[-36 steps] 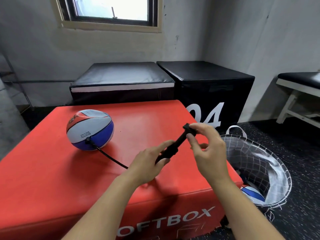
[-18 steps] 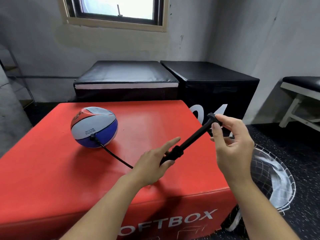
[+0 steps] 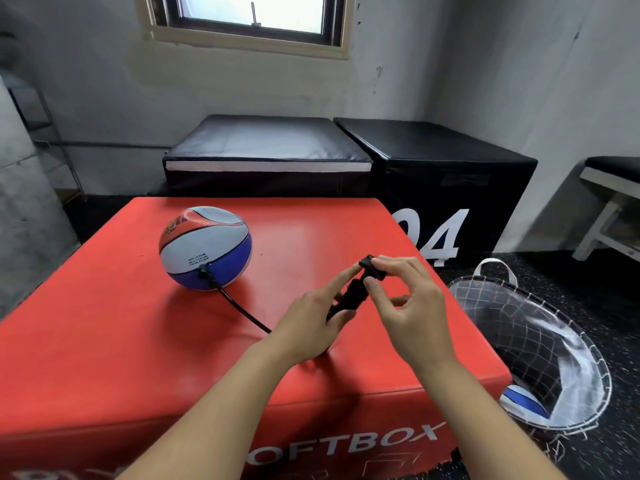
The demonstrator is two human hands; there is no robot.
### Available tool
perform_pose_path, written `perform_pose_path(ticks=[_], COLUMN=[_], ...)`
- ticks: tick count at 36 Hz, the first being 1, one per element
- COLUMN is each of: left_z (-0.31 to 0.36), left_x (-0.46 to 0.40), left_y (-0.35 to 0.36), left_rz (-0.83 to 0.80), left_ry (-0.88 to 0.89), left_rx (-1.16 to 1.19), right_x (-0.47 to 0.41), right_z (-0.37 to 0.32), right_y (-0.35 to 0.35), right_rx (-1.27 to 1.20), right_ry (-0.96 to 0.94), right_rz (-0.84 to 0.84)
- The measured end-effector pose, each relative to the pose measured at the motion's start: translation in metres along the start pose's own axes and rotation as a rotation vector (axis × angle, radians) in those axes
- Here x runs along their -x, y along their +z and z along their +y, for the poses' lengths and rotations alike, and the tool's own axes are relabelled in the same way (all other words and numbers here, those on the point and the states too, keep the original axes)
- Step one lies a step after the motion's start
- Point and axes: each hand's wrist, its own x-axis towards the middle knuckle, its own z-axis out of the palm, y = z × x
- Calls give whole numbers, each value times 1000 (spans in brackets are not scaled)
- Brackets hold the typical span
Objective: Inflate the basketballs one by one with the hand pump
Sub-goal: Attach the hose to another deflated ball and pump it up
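A red, white and blue basketball [image 3: 205, 248] sits on the red padded soft box [image 3: 104, 341] that serves as tabletop, toward ten o'clock from the hands. A thin black hose [image 3: 239, 306] plugs into the ball's lower front and runs toward four o'clock to the small black hand pump [image 3: 353, 294], which is held tilted above the box near its right edge. The left hand [image 3: 308, 327] grips the pump barrel, forefinger stretched along it, and hides the barrel's lower end. The right hand [image 3: 408, 306] pinches the pump's black T-handle [image 3: 372, 266] between thumb and fingers, close to the barrel top. On the dark speckled floor at four o'clock from the box stands a white mesh basket [image 3: 568, 344] with a cloth loop handle; another blue-and-white ball [image 3: 523, 405] lies in its bottom, partly hidden by the box corner. Behind the box, at twelve o'clock, is a low black padded platform [image 3: 266, 150], and at one o'clock a taller black box [image 3: 450, 174] printed "04". A white-framed bench [image 3: 609, 195] stands at three o'clock; a window [image 3: 256, 12] is above.
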Motion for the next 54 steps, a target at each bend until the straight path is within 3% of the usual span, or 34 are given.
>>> perform_pose_path(ticks=[18,31,54], left_z=[23,27,4], left_x=[0,1,-1], left_y=[10,16,4], left_rz=[-29,-81,-15], left_ry=[41,76,5], left_rx=[-194,-293,-43], right_x=[12,-5,-3], right_z=[12,5,7], right_y=[-27,-91,-12], right_rx=[37,-96,8], right_ry=[66,98,17], right_rz=[64,383,35])
